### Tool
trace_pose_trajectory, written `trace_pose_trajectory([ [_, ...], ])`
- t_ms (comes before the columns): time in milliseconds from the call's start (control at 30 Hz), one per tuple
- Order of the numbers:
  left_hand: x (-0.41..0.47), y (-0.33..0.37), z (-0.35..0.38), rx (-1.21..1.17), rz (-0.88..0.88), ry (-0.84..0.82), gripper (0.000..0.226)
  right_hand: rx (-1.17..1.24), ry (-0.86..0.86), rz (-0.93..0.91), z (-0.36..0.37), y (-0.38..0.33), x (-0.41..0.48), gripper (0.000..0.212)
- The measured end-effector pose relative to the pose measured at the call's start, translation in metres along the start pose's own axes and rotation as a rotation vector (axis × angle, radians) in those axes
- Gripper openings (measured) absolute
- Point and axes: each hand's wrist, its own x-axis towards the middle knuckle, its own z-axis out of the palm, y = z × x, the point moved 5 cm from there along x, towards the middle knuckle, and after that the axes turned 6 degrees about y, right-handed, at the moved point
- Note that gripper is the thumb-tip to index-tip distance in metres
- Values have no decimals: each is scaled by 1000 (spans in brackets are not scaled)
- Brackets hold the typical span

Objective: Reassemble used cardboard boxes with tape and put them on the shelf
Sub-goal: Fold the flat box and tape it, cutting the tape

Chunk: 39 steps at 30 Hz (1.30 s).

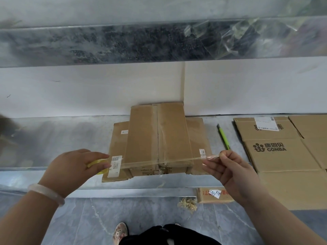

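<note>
head view: cardboard box [159, 135] sits on the metal tabletop [62, 138], middle of frame, back end touching the white wall. its two long top flaps meet at a center seam and shorter flaps splay out flat to either side. left hand [70, 167] grips the tape roll [98, 165], fingers curled round it, just beside the box's near left corner. right hand [228, 167] pinches the free tape end [212, 157] between thumb and fingers, off the near right corner. the clear tape strip [159, 160] is stretched taut between the hands across the box's near edge; cannot tell if it already touches the cardboard. the box looks light and fairly stiff, but worn and creased, so flaps likely flex or spring up; best held flat on the top flaps near the seam, or by the side walls for lifting. tape is thin, sticky, prone to fold on itself, so keep it tensioned from both ends. green utility knife [223, 137] lies to the right of the box, flattened boxes [276, 152] beyond it. pale bracelet [46, 193] on left wrist.
</note>
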Motion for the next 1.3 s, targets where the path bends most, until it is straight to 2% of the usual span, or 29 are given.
trace_pose_trajectory([
  [33,0,0,-2,1,1,3,97,8,-24,11,0,-2,0,8],
  [133,0,3,-14,-30,15,38,74,-24,-107,13,1,-10,-1,24],
  [200,2,7,-26,-81,30,60,49,-72,-135,-12,2,-18,-2,20],
  [267,5,11,-37,-127,43,68,36,-101,-150,-56,4,-27,-2,14],
  [467,9,26,-57,-252,97,110,38,-183,-158,-195,7,-55,-4,39],
  [567,10,28,-61,-277,105,122,39,-252,-155,-241,10,-62,-5,39],
  [667,9,30,-63,-260,113,128,37,-261,-149,-211,11,-64,-5,23],
  [700,8,30,-63,-257,111,131,35,-254,-161,-191,13,-65,-6,27],
  [800,8,30,-60,-245,94,136,24,-307,-170,-172,16,-65,-7,58],
  [967,4,29,-54,-239,69,102,23,-441,-83,-189,15,-65,-9,79],
  [1000,4,28,-52,-236,68,94,28,-472,-59,-181,14,-63,-9,75],
  [1133,-2,25,-39,-237,47,68,38,-461,51,-118,9,-47,-3,26],
  [1233,-8,22,-29,-224,32,59,47,-435,135,-112,4,-31,1,18],
  [1300,-13,18,-24,-220,19,56,38,-421,173,-123,0,-22,3,14],
])
